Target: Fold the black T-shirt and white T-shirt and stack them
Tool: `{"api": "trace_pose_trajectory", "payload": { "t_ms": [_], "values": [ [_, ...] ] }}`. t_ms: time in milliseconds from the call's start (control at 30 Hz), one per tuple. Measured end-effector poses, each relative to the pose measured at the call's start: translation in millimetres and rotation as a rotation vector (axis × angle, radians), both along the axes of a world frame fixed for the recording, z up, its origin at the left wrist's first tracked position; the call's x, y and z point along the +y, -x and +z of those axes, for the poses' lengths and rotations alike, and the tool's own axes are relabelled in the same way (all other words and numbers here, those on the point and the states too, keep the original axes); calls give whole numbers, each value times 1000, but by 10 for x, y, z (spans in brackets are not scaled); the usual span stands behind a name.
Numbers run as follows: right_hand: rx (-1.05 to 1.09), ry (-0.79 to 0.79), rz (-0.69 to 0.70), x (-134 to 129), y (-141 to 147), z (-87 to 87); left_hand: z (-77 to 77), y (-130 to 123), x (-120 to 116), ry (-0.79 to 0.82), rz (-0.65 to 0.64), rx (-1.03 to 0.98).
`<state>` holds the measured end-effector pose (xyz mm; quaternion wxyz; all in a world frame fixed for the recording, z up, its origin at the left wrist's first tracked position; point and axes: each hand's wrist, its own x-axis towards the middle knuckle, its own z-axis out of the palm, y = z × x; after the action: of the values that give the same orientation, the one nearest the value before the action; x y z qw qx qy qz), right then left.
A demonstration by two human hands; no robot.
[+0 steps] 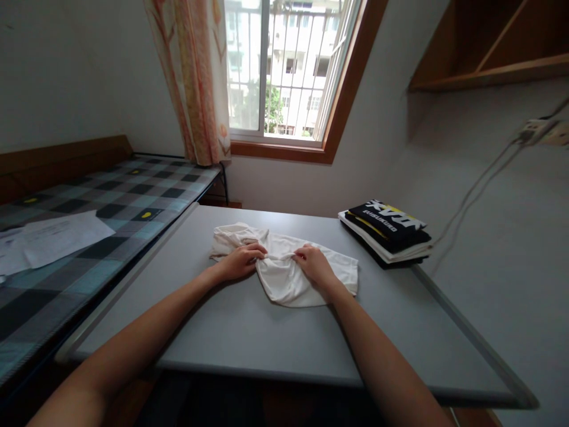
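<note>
A white cloth garment (284, 283), partly folded and creased, lies across the middle of the grey table (249, 338). Its exact kind is hard to make out from the folds. My left hand (242, 260) pinches the fabric near its left-centre part, fingers closed on a fold. On the other side, my right hand (315, 265) grips the same fold between thumb and fingers. Between the two hands the cloth is drawn into a ridge, and a rounded flap hangs toward me, flat on the tabletop.
A stack of folded clothes (386, 231), black on top with white below, sits at the table's right back edge. To the left is a bed (178, 193) with checked bedding and papers (66, 237). Cables (471, 190) run down the right wall; a window (288, 71) is ahead.
</note>
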<state>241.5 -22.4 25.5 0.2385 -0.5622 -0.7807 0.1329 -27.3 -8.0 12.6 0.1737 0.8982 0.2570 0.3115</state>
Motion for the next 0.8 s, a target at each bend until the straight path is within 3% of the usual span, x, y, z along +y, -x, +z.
{"api": "trace_pose_trajectory", "payload": {
  "t_ms": [100,300,400,467,567,633,700,800],
  "values": [
    [349,-14,-83,83,-89,-24,84,46,19,3,85,-153],
    [1139,-16,-325,297,-391,4,170,291,200,63,428,-633],
    [1488,-184,-436,406,-595,52,181,491,347,48,626,-870],
    [1606,-296,-499,461,-734,74,192,625,427,29,751,-956],
    [1574,-410,-611,485,-875,78,211,745,470,48,806,-959],
    [1394,-473,-684,447,-889,72,220,748,437,74,781,-883],
    [1099,-529,-690,367,-836,71,223,701,365,40,766,-756],
    [531,-506,-531,208,-668,75,222,581,229,-114,734,-514]
  ]
}}
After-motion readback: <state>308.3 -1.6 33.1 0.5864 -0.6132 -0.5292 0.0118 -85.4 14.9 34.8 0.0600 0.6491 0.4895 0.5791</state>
